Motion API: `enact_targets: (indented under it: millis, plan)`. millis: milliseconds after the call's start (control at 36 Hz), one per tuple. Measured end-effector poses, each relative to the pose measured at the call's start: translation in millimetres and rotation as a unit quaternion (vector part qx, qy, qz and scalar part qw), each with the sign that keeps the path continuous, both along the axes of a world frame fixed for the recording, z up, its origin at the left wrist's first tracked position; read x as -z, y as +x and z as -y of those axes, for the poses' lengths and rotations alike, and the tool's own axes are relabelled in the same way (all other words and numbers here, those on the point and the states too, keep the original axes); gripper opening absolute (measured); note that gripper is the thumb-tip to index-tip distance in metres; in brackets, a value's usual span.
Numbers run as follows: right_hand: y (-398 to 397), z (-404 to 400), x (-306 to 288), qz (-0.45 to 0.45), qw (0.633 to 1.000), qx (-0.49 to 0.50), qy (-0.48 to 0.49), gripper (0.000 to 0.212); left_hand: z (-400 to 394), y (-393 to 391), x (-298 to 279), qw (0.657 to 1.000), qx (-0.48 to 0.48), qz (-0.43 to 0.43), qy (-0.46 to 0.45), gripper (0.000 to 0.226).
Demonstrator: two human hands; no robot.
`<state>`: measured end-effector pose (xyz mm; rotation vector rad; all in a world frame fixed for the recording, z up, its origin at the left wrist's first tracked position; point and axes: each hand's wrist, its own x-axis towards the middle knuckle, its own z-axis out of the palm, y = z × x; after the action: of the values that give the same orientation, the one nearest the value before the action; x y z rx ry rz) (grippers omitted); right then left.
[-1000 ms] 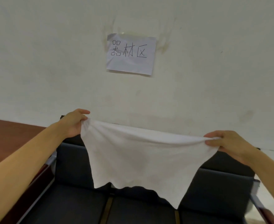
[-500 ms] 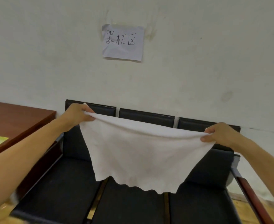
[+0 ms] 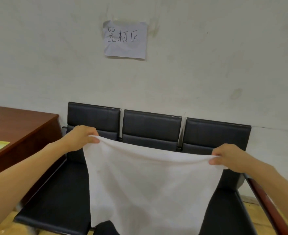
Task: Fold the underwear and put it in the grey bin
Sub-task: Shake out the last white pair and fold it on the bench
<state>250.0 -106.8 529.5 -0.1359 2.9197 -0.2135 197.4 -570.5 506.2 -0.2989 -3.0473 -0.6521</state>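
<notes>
Above the black three-seat bench [image 3: 150, 126], the left hand [image 3: 79, 138] and right hand [image 3: 228, 157] each pinch a top corner of the white underwear [image 3: 150, 180], which hangs spread out between them. Behind, a paper sign [image 3: 125, 39] sticks to the wall [image 3: 207, 65].

Plain white underwear [image 3: 150, 184], black seats [image 3: 151, 128], reddish-brown table [image 3: 21, 126]

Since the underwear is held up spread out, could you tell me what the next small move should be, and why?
Probably lower the white underwear flat onto the black seats. The left hand and right hand each pinch a top corner, it hangs unfolded in the air, and no grey bin is in view.
</notes>
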Motion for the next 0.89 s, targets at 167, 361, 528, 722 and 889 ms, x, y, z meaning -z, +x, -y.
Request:
enact_targets:
  millis: [167, 361, 528, 722, 889]
  plan:
    - [-54, 3, 29, 0.032, 0.999, 0.006, 0.039, 0.021, 4, -58, 37, 0.995, 0.020, 0.068, -0.073, 0.008]
    - [-128, 16, 68, 0.050, 0.995, 0.022, 0.081, 0.015, 8, -141, 75, 0.988, 0.044, 0.097, -0.113, 0.014]
    - [-213, 21, 104, 0.077, 0.992, 0.061, 0.077, 0.025, 10, -230, 110, 0.990, 0.049, 0.081, -0.106, 0.013]
    - [-290, 20, 127, 0.037, 0.990, 0.109, 0.084, 0.039, 5, -312, 133, 0.994, 0.039, 0.022, -0.104, 0.011]
    - [-288, 36, 167, 0.071, 0.988, 0.098, 0.095, 0.048, -5, -314, 190, 0.989, 0.077, 0.013, -0.122, 0.016]
